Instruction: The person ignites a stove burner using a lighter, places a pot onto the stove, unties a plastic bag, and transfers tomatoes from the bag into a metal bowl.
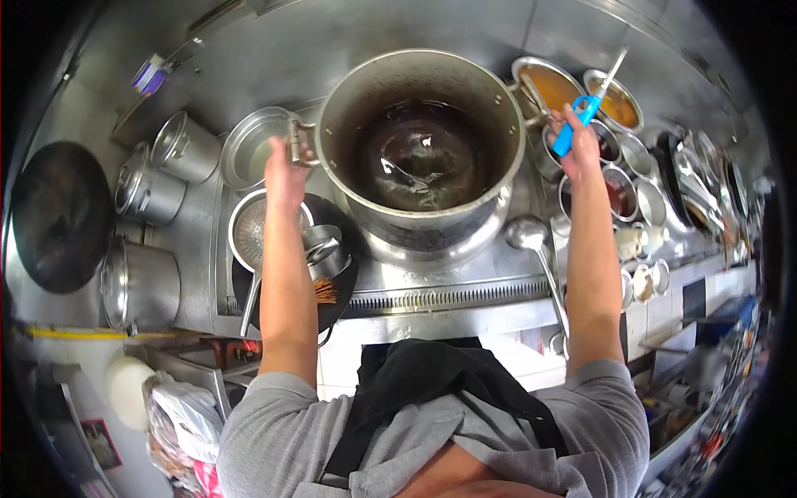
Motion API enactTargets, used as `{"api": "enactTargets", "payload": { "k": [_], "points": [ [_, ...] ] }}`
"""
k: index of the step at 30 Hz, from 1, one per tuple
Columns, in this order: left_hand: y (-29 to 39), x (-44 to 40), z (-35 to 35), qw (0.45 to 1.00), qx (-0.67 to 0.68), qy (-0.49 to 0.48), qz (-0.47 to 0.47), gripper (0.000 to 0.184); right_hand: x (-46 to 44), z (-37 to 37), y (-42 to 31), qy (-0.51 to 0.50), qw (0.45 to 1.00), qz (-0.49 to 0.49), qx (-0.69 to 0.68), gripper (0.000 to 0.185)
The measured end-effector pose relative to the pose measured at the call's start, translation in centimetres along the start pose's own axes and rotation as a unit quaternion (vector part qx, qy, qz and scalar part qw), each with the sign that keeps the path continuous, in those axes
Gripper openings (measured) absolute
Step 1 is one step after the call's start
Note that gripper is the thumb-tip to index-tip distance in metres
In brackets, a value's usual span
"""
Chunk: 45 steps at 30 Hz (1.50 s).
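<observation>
A large metal stockpot (423,217) with dark liquid in it stands in front of me on the stove. My left hand (286,173) is closed round the pot's left handle (294,139). On the other side, my right hand (581,143) grips a blue long-nosed lighter (579,126), its metal tip pointing up and away. The fingers of that hand are by the pot's right handle (534,90); whether they also hold it, I cannot tell. Under my left forearm lie a strainer (249,232) and a small metal pot (328,256).
A ladle (528,236) rests on the stove right of the stockpot. Beyond my right hand stand bowls of orange liquid (551,86) and several sauce containers (618,192). Lidded pots (143,282) line the left side, with a dark wok (61,217) against the wall.
</observation>
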<state>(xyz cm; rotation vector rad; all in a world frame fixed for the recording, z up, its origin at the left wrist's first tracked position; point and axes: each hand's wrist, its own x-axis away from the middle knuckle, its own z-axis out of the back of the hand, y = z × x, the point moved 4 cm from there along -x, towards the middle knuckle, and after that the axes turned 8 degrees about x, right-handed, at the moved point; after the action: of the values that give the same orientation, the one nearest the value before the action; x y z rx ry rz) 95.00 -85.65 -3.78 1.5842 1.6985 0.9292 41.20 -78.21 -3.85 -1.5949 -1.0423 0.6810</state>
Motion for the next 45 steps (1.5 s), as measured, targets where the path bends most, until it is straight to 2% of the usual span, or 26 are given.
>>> {"api": "enactTargets", "payload": {
  "k": [2, 5, 6, 7, 10, 12, 13, 15, 16, 18, 20, 21, 22, 25, 26, 27, 28, 29, 30, 32, 34, 36, 40, 42, 44, 45],
  "points": [
    [0.2, 3.4, 0.8, 0.986, -0.037, 0.140, -0.087, 0.047, 8.1, 2.8, -1.1, 0.048, 0.998, 0.025, 0.014, 0.029],
    [-4.1, 10.1, 2.6, 0.972, -0.154, -0.029, -0.172, 0.029, 21.6, 11.7, 4.8, -0.076, 0.992, 0.057, 0.078, 0.037],
    [-8.1, 13.2, 1.8, 0.990, -0.092, -0.044, -0.093, 0.034, 28.0, 12.9, 6.7, -0.101, 0.989, 0.027, 0.104, 0.036],
    [-11.8, 17.5, 0.3, 0.995, -0.037, -0.089, 0.017, 0.030, 35.0, 13.9, 8.8, -0.006, 0.987, -0.066, 0.146, 0.031],
    [-24.8, 31.4, -1.0, 0.841, -0.150, -0.431, 0.291, 0.019, 56.1, 18.4, 17.7, 0.138, 0.941, -0.273, 0.145, 0.021],
    [-31.3, 38.5, -0.8, 0.735, -0.185, -0.568, 0.319, 0.032, 72.8, 22.5, 24.3, 0.287, 0.818, -0.449, 0.217, 0.016],
    [-33.8, 40.9, -0.6, 0.673, -0.283, -0.639, 0.241, 0.039, 82.0, 25.2, 27.9, 0.297, 0.818, -0.442, 0.219, 0.013],
    [-39.2, 44.4, 0.4, 0.572, -0.384, -0.708, 0.154, 0.052, 98.6, 27.3, 30.7, 0.366, 0.693, -0.540, 0.308, 0.015],
    [-42.3, 45.1, 1.2, 0.546, -0.399, -0.719, 0.159, 0.058, 101.6, 24.6, 27.7, 0.465, 0.589, -0.616, 0.241, 0.014],
    [-46.9, 45.3, 0.4, 0.513, -0.498, -0.682, 0.155, 0.068, 108.4, 19.7, 24.8, 0.625, 0.519, -0.577, 0.085, 0.015],
    [-51.2, 44.1, -0.4, 0.485, -0.557, -0.673, 0.041, 0.075, 110.4, 18.0, 26.3, 0.633, 0.557, -0.537, 0.038, 0.014],
    [-55.2, 43.0, 0.3, 0.508, -0.572, -0.643, 0.036, 0.081, 111.5, 17.1, 28.6, 0.604, 0.589, -0.536, 0.031, 0.012],
    [-56.3, 42.3, -0.7, 0.515, -0.601, -0.587, 0.168, 0.084, 112.4, 17.4, 30.7, 0.578, 0.622, -0.528, 0.027, 0.010],
    [-63.9, 40.9, 1.1, 0.450, -0.661, -0.577, 0.165, 0.086, 109.5, 16.0, 31.2, 0.424, 0.711, -0.556, 0.070, 0.014],
    [-65.0, 40.9, 1.1, 0.480, -0.630, -0.585, 0.174, 0.090, 109.3, 16.3, 32.3, 0.364, 0.753, -0.540, 0.093, 0.017],
    [-71.0, 39.2, 4.2, 0.428, -0.703, -0.559, 0.101, 0.092, 107.7, 16.9, 30.4, 0.362, 0.761, -0.527, 0.112, 0.018],
    [-70.1, 39.2, 3.9, 0.474, -0.676, -0.524, 0.209, 0.097, 106.3, 17.5, 28.2, 0.356, 0.769, -0.516, 0.130, 0.020],
    [-68.5, 40.1, 3.1, 0.524, -0.705, -0.457, 0.142, 0.086, 106.6, 19.1, 27.8, 0.355, 0.771, -0.501, 0.169, 0.020],
    [-70.2, 40.0, 2.3, 0.252, -0.739, -0.603, 0.164, 0.068, 106.8, 20.9, 27.5, 0.371, 0.769, -0.494, 0.163, 0.020],
    [-67.9, 40.3, 0.4, 0.340, -0.639, -0.690, 0.016, 0.053, 107.9, 25.1, 25.9, 0.447, 0.729, -0.495, 0.155, 0.015],
    [-64.5, 40.5, 1.2, 0.550, -0.638, -0.516, 0.154, 0.063, 107.1, 29.8, 23.4, 0.483, 0.712, -0.473, 0.188, 0.016],
    [-61.8, 42.5, -1.0, 0.499, -0.706, -0.471, 0.176, 0.081, 104.6, 35.1, 20.4, 0.464, 0.743, -0.436, 0.208, 0.015],
    [-58.8, 49.2, -4.2, 0.375, -0.794, -0.472, -0.079, 0.080, 97.3, 46.8, 12.4, 0.413, 0.730, -0.421, 0.346, 0.034],
    [-57.7, 53.8, -8.6, 0.208, -0.738, -0.623, 0.156, 0.072, 94.7, 52.8, 9.2, 0.453, 0.734, -0.344, 0.370, 0.039],
    [-58.6, 56.7, -10.6, 0.115, -0.610, -0.665, 0.416, 0.065, 93.1, 59.0, 7.1, 0.478, 0.710, -0.322, 0.405, 0.040],
    [-60.2, 57.4, -11.3, 0.114, -0.611, -0.668, 0.409, 0.065, 92.5, 61.8, 5.9, 0.512, 0.704, -0.295, 0.394, 0.043]
  ]
}}
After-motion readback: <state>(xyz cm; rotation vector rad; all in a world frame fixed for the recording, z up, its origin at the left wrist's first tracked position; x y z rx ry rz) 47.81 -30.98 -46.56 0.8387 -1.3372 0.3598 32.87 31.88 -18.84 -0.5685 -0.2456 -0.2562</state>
